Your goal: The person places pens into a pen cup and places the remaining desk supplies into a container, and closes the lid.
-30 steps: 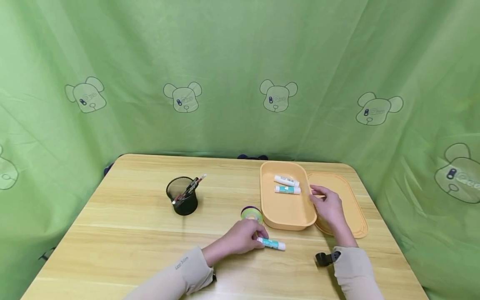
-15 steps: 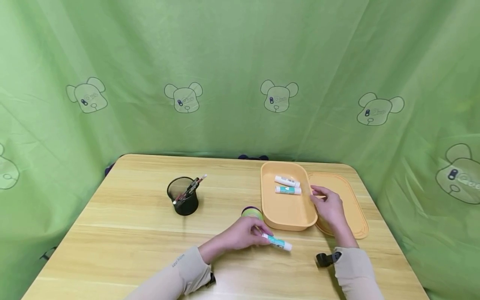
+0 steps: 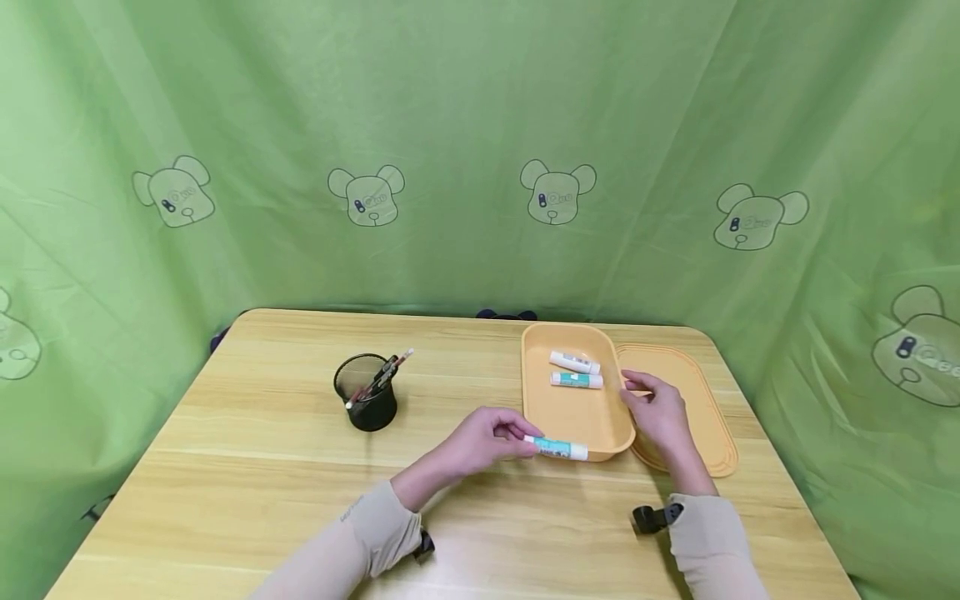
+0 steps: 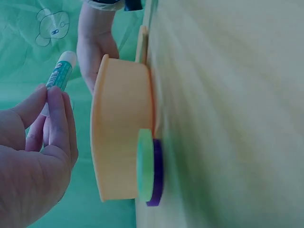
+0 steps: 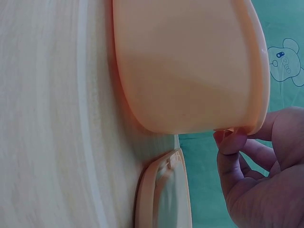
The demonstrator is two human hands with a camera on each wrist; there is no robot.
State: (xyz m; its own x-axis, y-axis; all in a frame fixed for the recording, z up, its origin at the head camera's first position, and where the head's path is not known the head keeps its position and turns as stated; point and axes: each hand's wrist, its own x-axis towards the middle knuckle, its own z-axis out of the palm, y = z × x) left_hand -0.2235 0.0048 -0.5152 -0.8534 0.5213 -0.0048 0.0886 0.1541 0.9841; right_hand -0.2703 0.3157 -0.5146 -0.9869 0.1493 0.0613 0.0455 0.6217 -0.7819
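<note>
My left hand (image 3: 480,443) pinches a glue stick (image 3: 561,448) with a white cap and teal label between thumb and fingertips. In the left wrist view the glue stick (image 4: 60,76) is raised above the rim of an orange plastic box (image 4: 121,114). Two glue sticks (image 3: 575,380) lie inside that open box, one with its teal label showing. At the box's right side, my right hand (image 3: 660,412) holds the rim; the right wrist view shows curled fingers (image 5: 232,142) gripping the edge of the box (image 5: 190,71).
An orange lid (image 3: 708,425) lies flat right of the box. A black mesh pen holder (image 3: 372,410) with a few pens stands at left. Beside the box are a green disc (image 4: 145,166) and a purple disc (image 4: 157,173), hidden by my left hand in the head view.
My left hand has lifted the glue stick from near the table, moving it away from me and slightly right to the box's near edge. My right hand stays at the rim.
</note>
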